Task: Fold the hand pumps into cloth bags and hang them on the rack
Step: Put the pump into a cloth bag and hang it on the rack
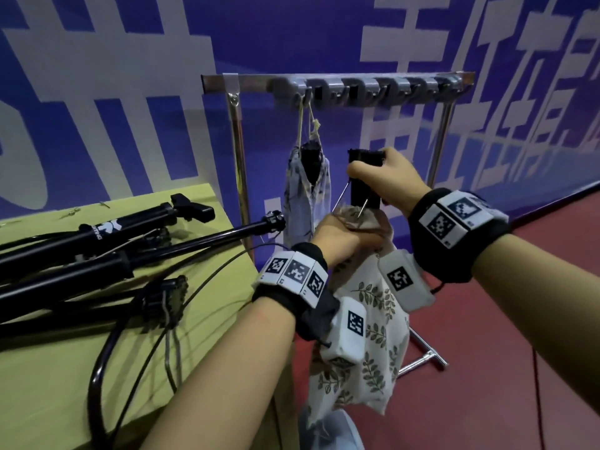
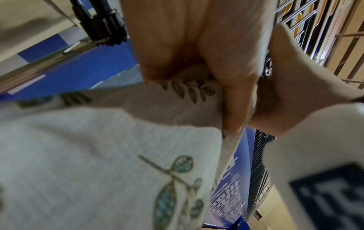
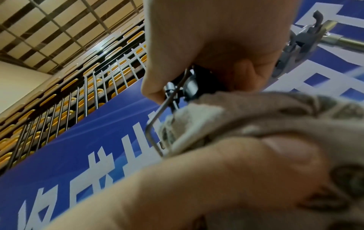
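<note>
Gripping bag (image 1: pixel 373 336) mouth, left hand (image 1: pixel 337 240), right hand (image 1: pixel 389 180) clutching pump (image 1: pixel 363 180)

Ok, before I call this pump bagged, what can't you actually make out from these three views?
- Head view: most of the pump is hidden inside the leaf-print bag.
- Head view: the left hand covers the bag's mouth; no drawstring shows.
- Left wrist view: fingers and cloth fill the frame; the pump is unseen.
- Right wrist view: the right hand hides the pump's top; the foreground is blurred.
</note>
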`<action>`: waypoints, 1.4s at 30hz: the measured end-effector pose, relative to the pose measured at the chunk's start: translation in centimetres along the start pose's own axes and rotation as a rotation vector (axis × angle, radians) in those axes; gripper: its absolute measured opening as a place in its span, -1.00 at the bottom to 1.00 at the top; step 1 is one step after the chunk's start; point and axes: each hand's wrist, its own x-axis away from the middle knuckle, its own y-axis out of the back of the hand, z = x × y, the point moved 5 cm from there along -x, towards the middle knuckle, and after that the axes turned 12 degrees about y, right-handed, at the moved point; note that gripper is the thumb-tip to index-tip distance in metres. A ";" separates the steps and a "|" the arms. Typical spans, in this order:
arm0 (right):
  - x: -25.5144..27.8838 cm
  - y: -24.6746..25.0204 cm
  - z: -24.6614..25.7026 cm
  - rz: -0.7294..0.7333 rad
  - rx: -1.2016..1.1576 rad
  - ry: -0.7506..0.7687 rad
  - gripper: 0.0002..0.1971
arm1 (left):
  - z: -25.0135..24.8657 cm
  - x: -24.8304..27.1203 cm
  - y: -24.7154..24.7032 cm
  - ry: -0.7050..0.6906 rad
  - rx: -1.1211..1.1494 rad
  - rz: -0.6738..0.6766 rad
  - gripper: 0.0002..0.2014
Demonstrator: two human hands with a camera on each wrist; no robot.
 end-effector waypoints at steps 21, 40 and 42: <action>2.0 0.4 -1.4 -0.112 0.162 0.137 -0.58 | -1.4 0.8 1.2 -0.158 0.041 -0.108 -0.65; 6.2 -1.3 -10.6 0.819 0.630 -0.346 -0.56 | -2.4 2.9 1.7 -0.192 0.036 -0.177 -0.69; 6.5 -1.0 -11.3 0.754 0.584 -0.411 -0.51 | -2.4 2.9 1.5 -0.196 0.029 -0.129 -0.69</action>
